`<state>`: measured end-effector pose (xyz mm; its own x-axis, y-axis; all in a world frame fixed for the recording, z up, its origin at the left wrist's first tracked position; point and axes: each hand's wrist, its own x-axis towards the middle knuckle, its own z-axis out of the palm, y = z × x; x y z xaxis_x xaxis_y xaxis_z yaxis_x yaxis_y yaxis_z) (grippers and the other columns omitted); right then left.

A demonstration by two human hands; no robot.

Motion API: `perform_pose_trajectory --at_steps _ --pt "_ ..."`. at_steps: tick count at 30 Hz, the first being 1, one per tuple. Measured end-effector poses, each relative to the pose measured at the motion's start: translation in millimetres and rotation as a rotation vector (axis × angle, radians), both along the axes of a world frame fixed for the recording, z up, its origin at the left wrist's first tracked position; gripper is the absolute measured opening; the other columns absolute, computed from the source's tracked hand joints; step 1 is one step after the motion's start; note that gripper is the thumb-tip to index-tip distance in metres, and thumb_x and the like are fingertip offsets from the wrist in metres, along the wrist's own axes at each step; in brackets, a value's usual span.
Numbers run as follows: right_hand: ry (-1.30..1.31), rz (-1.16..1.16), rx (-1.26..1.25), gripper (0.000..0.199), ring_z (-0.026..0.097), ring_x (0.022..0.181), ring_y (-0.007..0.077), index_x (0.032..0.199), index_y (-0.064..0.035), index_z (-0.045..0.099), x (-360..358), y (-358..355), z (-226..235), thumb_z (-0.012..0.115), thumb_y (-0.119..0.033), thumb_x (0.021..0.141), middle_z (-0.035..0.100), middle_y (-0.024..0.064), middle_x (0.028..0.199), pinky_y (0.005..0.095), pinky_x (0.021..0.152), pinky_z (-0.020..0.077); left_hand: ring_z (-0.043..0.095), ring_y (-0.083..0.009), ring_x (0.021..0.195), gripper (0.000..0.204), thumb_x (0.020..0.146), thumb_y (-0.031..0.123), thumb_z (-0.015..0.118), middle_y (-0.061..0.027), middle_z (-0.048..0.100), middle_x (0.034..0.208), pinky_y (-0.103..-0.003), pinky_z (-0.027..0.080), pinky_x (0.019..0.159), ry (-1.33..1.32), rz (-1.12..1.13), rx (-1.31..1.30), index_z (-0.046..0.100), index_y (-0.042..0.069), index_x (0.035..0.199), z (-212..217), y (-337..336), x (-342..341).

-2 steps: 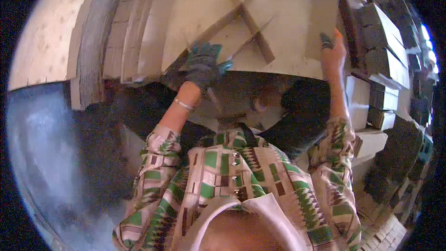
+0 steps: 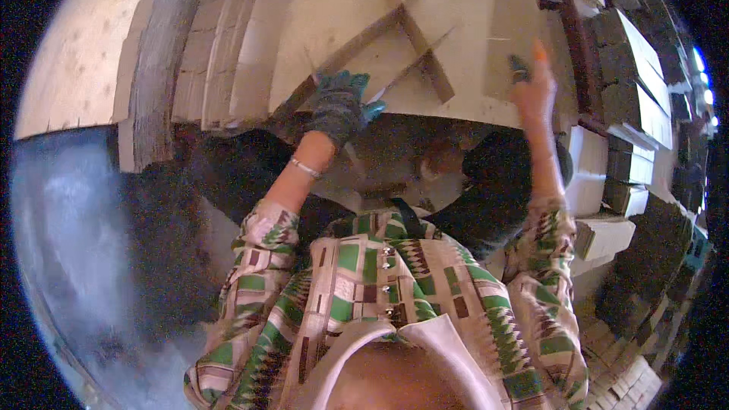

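Note:
My left hand (image 2: 339, 106), in a grey and teal glove, rests at the near edge of the pale work table (image 2: 342, 15). Its fingers are spread and the thumb points right, beside crossed narrow cardboard strips (image 2: 421, 49). A small pale sliver shows between thumb and fingers; I cannot tell what it is. On the right, my right hand (image 2: 536, 91) grips the near end of a long flat cardboard piece (image 2: 516, 7). Dark teal covers the thumb tip and orange a fingertip. The fingers beneath are hidden.
Stacks of cardboard pieces (image 2: 216, 45) stand on the table at the left. More bundled cardboard (image 2: 634, 106) is piled at the right, beyond my right arm. Dark-clad legs (image 2: 486, 182) lie under the table edge. A grey-blue floor (image 2: 76, 220) stretches at the lower left.
My right hand and the cardboard piece have shifted slightly left. My left hand has moved only a little to the right, beside the strips.

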<state>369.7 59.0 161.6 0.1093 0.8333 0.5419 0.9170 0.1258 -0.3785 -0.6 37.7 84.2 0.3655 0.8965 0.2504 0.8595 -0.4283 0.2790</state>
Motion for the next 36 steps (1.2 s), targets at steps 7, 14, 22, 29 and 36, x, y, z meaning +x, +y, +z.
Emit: perform_pose_trajectory --at_steps 7,14,22,29,36 --pt "0.065 0.396 -0.447 0.106 0.066 0.070 0.0432 0.159 -0.0185 0.018 -144 -45 -43 0.063 0.006 0.065 0.066 0.0227 0.074 0.0522 0.063 0.0531 0.069 -0.0298 0.098 0.026 0.088 0.034 0.056 -0.0121 0.074 0.098 -0.049 0.046 0.092 0.285 -0.036 -0.371 0.075 0.017 0.097 -23 10 21" --pt "-0.235 0.382 -0.604 0.105 0.068 0.068 0.0400 0.159 -0.0185 0.016 -152 -36 -92 0.067 -0.001 0.069 0.070 0.0189 0.078 0.0500 0.061 0.0552 0.070 -0.0336 0.094 0.024 0.087 0.031 0.057 -0.0127 0.074 0.094 -0.049 0.049 0.089 0.173 0.040 -0.365 0.077 0.016 0.088 -21 7 32" --pt "0.003 0.285 -0.287 0.090 0.067 0.067 0.0421 0.155 -0.0282 0.027 -114 -25 -70 0.067 -0.009 0.077 0.071 0.0190 0.082 0.0514 0.060 0.0534 0.055 -0.0412 0.122 0.064 0.089 0.054 0.059 -0.0221 0.059 0.133 -0.050 0.042 0.105 0.003 0.316 0.096 0.058 0.005 0.130 -19 16 -21" --pt "0.416 0.292 -0.555 0.059 0.069 0.092 0.0328 0.142 -0.0029 0.047 -67 21 -184 0.062 -0.028 0.090 0.068 0.0230 0.109 0.0407 0.072 0.0543 0.059 -0.0387 0.121 0.063 0.090 0.055 0.060 -0.0220 0.061 0.130 -0.048 0.048 0.100 -0.214 0.194 -0.599 0.053 0.016 0.139 -35 41 -2" --pt "1.326 0.383 -0.879 0.060 0.068 0.104 0.0295 0.143 -0.0049 0.050 -214 3 -107 0.052 -0.047 0.100 0.062 0.0169 0.129 0.0411 0.087 0.0547 0.067 -0.0349 0.092 0.018 0.091 0.018 0.054 -0.0152 0.070 0.099 -0.045 0.054 0.076 -0.045 0.087 -0.227 0.065 0.009 0.101 -46 52 -23"
